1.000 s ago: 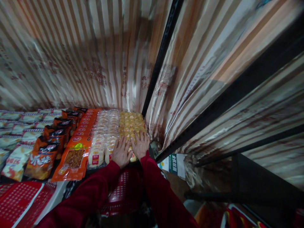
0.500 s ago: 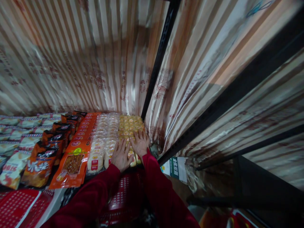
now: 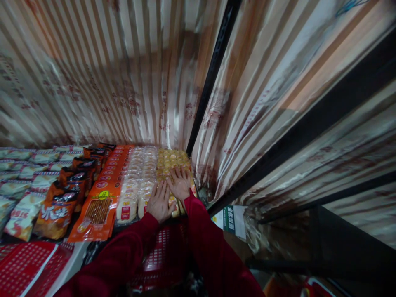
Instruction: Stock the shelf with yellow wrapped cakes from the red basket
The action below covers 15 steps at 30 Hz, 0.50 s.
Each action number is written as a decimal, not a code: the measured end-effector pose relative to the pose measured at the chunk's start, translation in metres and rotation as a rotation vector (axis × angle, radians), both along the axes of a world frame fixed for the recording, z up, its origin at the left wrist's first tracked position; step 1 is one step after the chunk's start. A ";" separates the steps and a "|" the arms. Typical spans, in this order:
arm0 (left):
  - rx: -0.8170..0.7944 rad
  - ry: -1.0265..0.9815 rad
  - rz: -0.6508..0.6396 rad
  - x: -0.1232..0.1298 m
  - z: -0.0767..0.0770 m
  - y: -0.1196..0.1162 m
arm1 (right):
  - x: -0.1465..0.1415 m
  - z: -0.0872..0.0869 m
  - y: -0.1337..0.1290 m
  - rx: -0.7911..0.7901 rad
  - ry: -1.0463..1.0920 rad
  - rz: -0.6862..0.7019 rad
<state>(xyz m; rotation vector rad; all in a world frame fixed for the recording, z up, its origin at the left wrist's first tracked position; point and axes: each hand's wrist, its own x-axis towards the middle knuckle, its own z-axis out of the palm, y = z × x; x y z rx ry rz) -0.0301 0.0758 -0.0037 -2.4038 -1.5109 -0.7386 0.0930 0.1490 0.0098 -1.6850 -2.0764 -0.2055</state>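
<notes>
My left hand [image 3: 160, 202] lies flat with its fingers stretched forward, over the border between the clear-wrapped pale snack packs [image 3: 128, 194] and the yellow wrapped snack packs [image 3: 173, 157]. Just to its right, my right hand [image 3: 180, 182] rests palm down on the yellow packs, fingers slightly spread. Neither hand is wrapped round anything. The yellow packs stand in tight rows, with the hands hiding part of the nearer ones. Beside the pale packs on the left is a row of orange stick-snack bags [image 3: 98, 211].
Further left stand black-and-orange snack bags [image 3: 57, 212] and several rows of white snack bags [image 3: 25, 216]. Red perforated baskets [image 3: 21, 264] sit below the shelf's front. Black metal posts [image 3: 213, 74] rise at the corner before printed plastic sheeting [image 3: 139, 82]. A green-and-white box [image 3: 230, 220] lies lower right.
The view has shifted slightly, so the shelf goods appear a little further right. My right hand has drawn slightly closer to the left hand; both stay flat on the packs.
</notes>
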 end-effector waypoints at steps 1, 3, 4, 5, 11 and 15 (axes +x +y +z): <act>-0.007 0.004 0.002 0.000 0.000 0.000 | 0.000 -0.002 0.001 -0.009 -0.001 0.009; -0.013 0.004 0.007 0.000 0.001 0.000 | 0.001 -0.005 0.002 -0.010 -0.002 0.015; -0.011 0.003 0.007 0.000 0.001 0.000 | 0.001 -0.005 0.001 -0.009 -0.001 0.016; -0.008 0.001 0.007 0.000 0.001 0.000 | 0.001 -0.004 0.000 -0.010 0.002 0.015; -0.010 -0.013 0.006 0.001 -0.002 0.001 | -0.012 0.013 0.004 -0.022 0.008 0.081; -0.023 -0.028 0.003 0.001 -0.001 0.000 | -0.023 0.013 0.012 -0.123 0.016 0.158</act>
